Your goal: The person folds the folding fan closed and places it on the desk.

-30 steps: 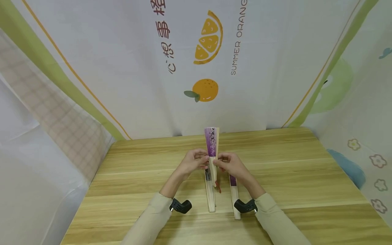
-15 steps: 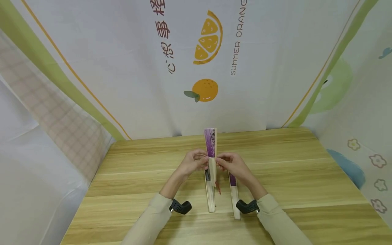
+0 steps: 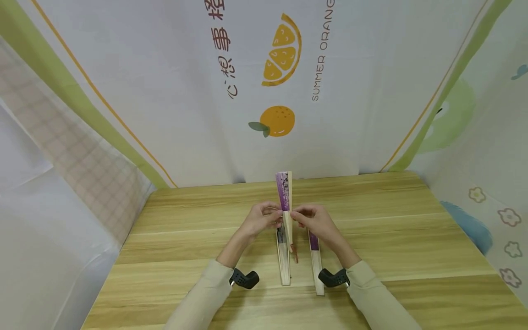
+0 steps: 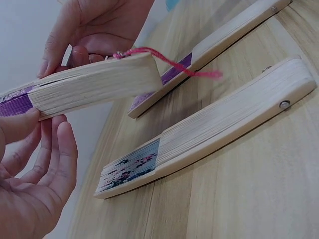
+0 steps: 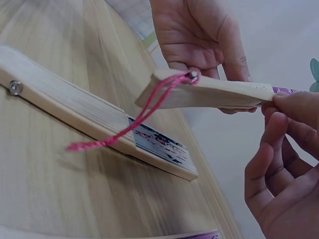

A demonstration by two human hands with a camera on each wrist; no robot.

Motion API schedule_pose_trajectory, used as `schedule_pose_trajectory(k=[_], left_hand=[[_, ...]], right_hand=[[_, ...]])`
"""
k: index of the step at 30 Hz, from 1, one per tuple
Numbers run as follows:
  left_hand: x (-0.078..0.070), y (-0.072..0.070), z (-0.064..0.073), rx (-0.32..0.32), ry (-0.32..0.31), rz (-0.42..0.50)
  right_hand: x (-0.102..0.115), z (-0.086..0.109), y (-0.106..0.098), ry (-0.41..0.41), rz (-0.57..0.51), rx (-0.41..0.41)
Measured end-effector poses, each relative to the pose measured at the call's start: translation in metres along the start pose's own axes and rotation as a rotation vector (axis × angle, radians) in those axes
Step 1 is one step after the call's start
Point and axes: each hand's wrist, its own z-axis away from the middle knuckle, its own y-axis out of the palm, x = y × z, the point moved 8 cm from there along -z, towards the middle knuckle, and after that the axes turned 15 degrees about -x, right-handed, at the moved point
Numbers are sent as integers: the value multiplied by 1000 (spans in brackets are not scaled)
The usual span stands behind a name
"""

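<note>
Between both hands a folded hand fan with purple pleats (image 3: 283,191) and pale wooden ribs is held up above the table. My left hand (image 3: 263,218) pinches its left side, and my right hand (image 3: 310,217) pinches the right side between thumb and fingers. A red cord (image 5: 142,117) dangles from the rivet end. Below lies a second folded fan with dark floral pleats (image 4: 130,167), flat on the wood. Right of it rests another folded fan with purple pleats (image 3: 314,243), partly behind my right wrist in the head view.
The wooden table (image 3: 185,256) reaches back to a white cloth backdrop (image 3: 198,137) printed with oranges. Further cloths hang at the left (image 3: 74,183) and right (image 3: 474,183) sides. Each wrist wears a black camera mount (image 3: 245,278).
The held fan has turned slightly between my hands, so its pale outer rib shows differently. My right hand's thumb has shifted a little right, onto the fan's edge. The two lying fans stay put.
</note>
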Motion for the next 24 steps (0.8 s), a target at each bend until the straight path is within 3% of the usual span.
schedule_pose_trajectory(k=[7, 17, 24], left_hand=[[0, -1, 1, 1, 2, -20], [-1, 4, 1, -1, 14, -7], [0, 5, 3, 19, -8, 11]], right_hand=[[2, -1, 0, -23, 5, -8], [11, 0, -1, -195, 61, -44], [10, 2, -4, -197, 50, -54]])
